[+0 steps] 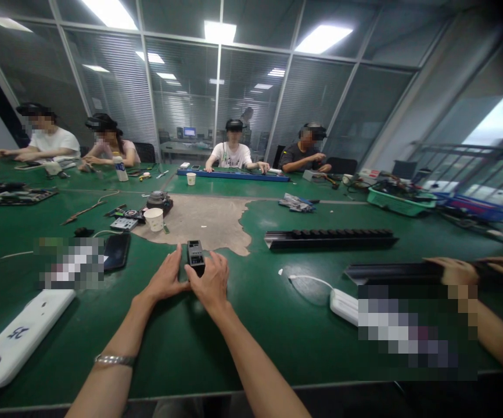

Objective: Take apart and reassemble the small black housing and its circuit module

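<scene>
A small black box-shaped device (pixel 196 256) with a grey face stands on the green table (pixel 199 348) in front of me. My left hand (pixel 166 278) rests against its left side, thumb reaching toward it. Pressed to the device's right and front side, my right hand (pixel 210 283) has its fingers curled around it. Both hands grip it together on the tabletop. A metal bracelet (pixel 115 360) is on my left wrist.
A paper cup (pixel 154 219) and small parts lie behind left, a dark phone (pixel 116 251) to the left, a white case (pixel 14 341) near left. Long black rails (pixel 330 238) and a white power strip (pixel 344 305) lie right, by a co-worker's hands (pixel 456 271). Several people sit at the far side.
</scene>
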